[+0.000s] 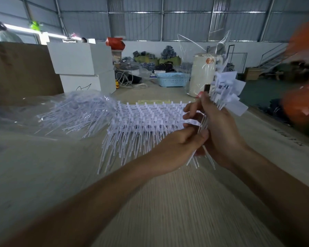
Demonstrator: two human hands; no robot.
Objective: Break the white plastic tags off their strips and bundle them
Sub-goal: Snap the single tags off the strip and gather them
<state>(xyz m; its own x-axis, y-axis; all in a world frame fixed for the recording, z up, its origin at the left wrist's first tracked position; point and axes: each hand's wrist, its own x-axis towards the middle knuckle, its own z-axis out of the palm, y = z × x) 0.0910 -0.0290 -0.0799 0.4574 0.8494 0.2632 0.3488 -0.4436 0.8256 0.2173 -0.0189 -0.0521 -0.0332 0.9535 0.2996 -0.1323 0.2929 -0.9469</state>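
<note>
Both hands are busy over the bench (43,175): right hand (219,134) grips a tag bundle (225,93) (flags up), left hand (184,141) pinches its stems, uncut strips (146,118) just behind.

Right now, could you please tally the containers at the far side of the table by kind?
White boxes: 2, stacked.
Blue perforated basket: 1.
White cylindrical canister: 1.
Total: 4.
</note>
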